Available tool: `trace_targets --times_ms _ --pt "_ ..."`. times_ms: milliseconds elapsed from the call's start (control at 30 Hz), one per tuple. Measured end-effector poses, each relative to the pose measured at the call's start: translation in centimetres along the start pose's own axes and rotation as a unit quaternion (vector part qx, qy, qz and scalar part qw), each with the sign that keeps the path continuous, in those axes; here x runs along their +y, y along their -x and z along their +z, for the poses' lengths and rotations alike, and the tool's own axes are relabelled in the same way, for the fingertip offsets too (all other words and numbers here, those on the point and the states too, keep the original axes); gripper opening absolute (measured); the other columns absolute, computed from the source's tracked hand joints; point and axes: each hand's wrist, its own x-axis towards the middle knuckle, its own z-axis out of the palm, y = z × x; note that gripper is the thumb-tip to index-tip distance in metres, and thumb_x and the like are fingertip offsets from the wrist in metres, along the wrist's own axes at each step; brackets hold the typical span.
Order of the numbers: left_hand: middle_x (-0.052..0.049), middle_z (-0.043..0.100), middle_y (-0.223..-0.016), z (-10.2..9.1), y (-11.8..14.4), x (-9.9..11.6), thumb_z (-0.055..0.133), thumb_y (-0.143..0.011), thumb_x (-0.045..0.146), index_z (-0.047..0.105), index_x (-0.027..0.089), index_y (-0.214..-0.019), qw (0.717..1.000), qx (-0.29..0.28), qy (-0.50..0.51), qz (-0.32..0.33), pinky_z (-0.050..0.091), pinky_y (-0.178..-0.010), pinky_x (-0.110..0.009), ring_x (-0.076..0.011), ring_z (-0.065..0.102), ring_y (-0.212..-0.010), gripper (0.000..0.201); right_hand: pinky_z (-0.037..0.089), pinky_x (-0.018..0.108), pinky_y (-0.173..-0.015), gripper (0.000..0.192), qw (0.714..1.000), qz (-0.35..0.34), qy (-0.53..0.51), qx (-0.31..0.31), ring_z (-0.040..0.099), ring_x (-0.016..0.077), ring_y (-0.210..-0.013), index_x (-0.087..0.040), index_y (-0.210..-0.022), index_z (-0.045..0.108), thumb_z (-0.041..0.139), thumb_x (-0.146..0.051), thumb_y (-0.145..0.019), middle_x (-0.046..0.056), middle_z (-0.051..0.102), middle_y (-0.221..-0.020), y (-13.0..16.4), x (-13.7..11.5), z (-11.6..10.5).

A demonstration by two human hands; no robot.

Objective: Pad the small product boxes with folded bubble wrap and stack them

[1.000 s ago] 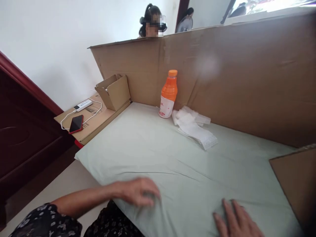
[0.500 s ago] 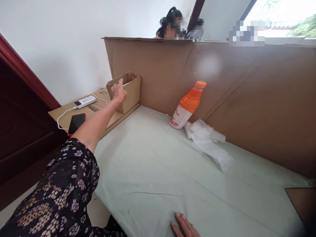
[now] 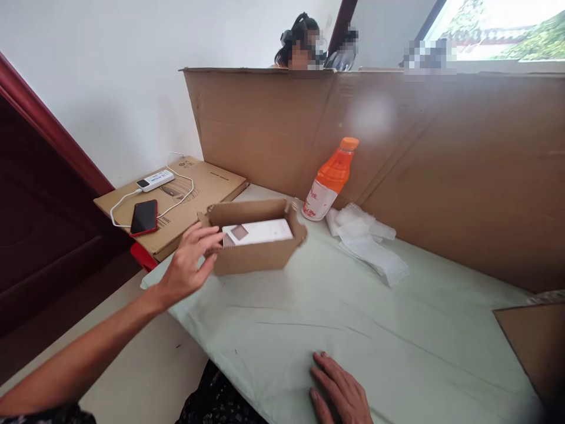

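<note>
My left hand point(image 3: 192, 262) holds the left end of a small open-topped cardboard box point(image 3: 251, 259), with fingers over the rim and the thumb along its near outer side. A white box with a brownish square patch point(image 3: 265, 231) lies inside it. My right hand point(image 3: 342, 394) rests on the pale green table cover point(image 3: 282, 318) near the front edge, fingers spread and holding nothing. Behind the cardboard box, to the right, a bottle of orange drink point(image 3: 329, 179) leans against the cardboard wall.
Crumpled white plastic wrap point(image 3: 364, 238) lies beside the bottle. A tall cardboard partition point(image 3: 265, 123) runs along the back. At left, a flat carton point(image 3: 212, 179) carries a red-edged phone point(image 3: 144, 218) and a white power bank point(image 3: 156, 180) with a cable. People are behind the partition.
My left hand has brought the cardboard box off the flat carton, toward me and right, over the green cover. My right hand shows more fully now.
</note>
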Motion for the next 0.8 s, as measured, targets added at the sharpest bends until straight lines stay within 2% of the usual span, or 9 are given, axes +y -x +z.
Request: trace_targets --times_ms 100,167,233,333,467,533,633,733,800 --pt "-0.004 0.058 -0.141 -1.0 5.3 2.5 0.065 -0.085 0.016 0.044 0.035 -0.148 0.995 0.083 -0.006 -0.051 0.034 -0.121 -0.054 -0.0287 0.049 -0.139 0.069 0.062 0.044 -0.089 0.037 0.996 0.063 -0.049 0.033 0.070 0.0295 -0.115 -0.027 -0.129 0.065 0.056 -0.036 -0.095 0.009 0.070 -0.130 -1.0 -0.5 -0.2" --pt "-0.008 0.046 -0.154 -0.7 7.6 2.1 0.073 -0.082 0.023 0.033 0.033 -0.154 0.986 0.112 0.026 -0.118 0.032 -0.122 -0.055 -0.0318 0.041 -0.146 0.083 0.061 0.045 -0.092 0.047 0.989 0.121 -0.083 0.033 0.068 0.0290 -0.118 -0.027 -0.141 0.055 0.056 -0.039 -0.096 0.010 0.066 -0.136 -2.4 -0.9 -0.4" --pt "-0.012 0.037 -0.160 0.5 8.8 0.6 0.076 -0.080 0.032 0.024 0.031 -0.157 0.975 0.094 0.100 -0.176 0.032 -0.121 -0.056 -0.0338 0.037 -0.148 0.093 0.059 0.046 -0.097 0.061 0.979 0.156 -0.129 0.013 0.064 0.0291 -0.125 -0.025 -0.152 0.042 0.057 -0.042 -0.095 0.013 0.060 -0.144 -4.4 -1.4 -0.4" --pt "-0.019 0.031 -0.163 3.3 8.3 -2.2 0.080 -0.075 0.047 0.021 0.027 -0.157 0.936 0.035 0.227 -0.267 0.036 -0.118 -0.056 -0.0362 0.035 -0.149 0.103 0.054 0.051 -0.103 0.075 0.966 0.170 -0.194 -0.007 0.057 0.0318 -0.132 -0.022 -0.157 0.030 0.060 -0.047 -0.093 0.018 0.051 -0.152 -7.9 -2.3 -0.2" --pt "-0.018 0.045 -0.152 6.8 5.6 -3.2 0.082 -0.067 0.057 0.035 0.023 -0.147 0.876 -0.041 0.344 -0.336 0.043 -0.113 -0.051 -0.0349 0.046 -0.141 0.098 0.055 0.051 -0.099 0.076 0.954 0.179 -0.240 -0.021 0.058 0.0339 -0.129 -0.019 -0.155 0.033 0.062 -0.049 -0.091 0.020 0.053 -0.148 -10.9 -3.3 0.2" --pt "-0.017 0.052 -0.145 8.2 5.1 -2.3 0.081 -0.069 0.055 0.041 0.020 -0.140 0.867 -0.058 0.360 -0.339 0.047 -0.110 -0.049 -0.0337 0.052 -0.135 0.088 0.058 0.047 -0.090 0.072 0.949 0.187 -0.252 -0.010 0.062 0.0326 -0.121 -0.017 -0.152 0.038 0.061 -0.049 -0.091 0.019 0.057 -0.141 -11.2 -3.5 0.2" --pt "-0.016 0.058 -0.136 10.1 6.5 0.6 0.078 -0.072 0.051 0.047 0.018 -0.134 0.881 -0.058 0.329 -0.334 0.046 -0.110 -0.050 -0.0332 0.056 -0.129 0.076 0.059 0.045 -0.084 0.062 0.945 0.212 -0.246 0.043 0.067 0.0297 -0.104 -0.017 -0.140 0.051 0.062 -0.050 -0.089 0.016 0.067 -0.124 -10.3 -2.4 -0.3" --pt "-0.016 0.060 -0.136 11.9 9.6 4.5 0.074 -0.078 0.046 0.046 0.019 -0.140 0.894 -0.100 0.306 -0.313 0.045 -0.111 -0.053 -0.0340 0.059 -0.126 0.074 0.059 0.043 -0.078 0.052 0.934 0.278 -0.203 0.094 0.069 0.0303 -0.096 -0.017 -0.122 0.063 0.063 -0.054 -0.086 0.014 0.073 -0.107 -8.4 0.6 -2.0" --pt "-0.016 0.054 -0.145 12.6 11.0 6.7 0.072 -0.081 0.043 0.038 0.022 -0.150 0.899 -0.137 0.307 -0.282 0.044 -0.113 -0.054 -0.0349 0.056 -0.131 0.080 0.059 0.042 -0.075 0.050 0.929 0.317 -0.171 0.084 0.070 0.0317 -0.096 -0.017 -0.114 0.066 0.062 -0.058 -0.085 0.013 0.075 -0.105 -6.8 2.8 -4.1"
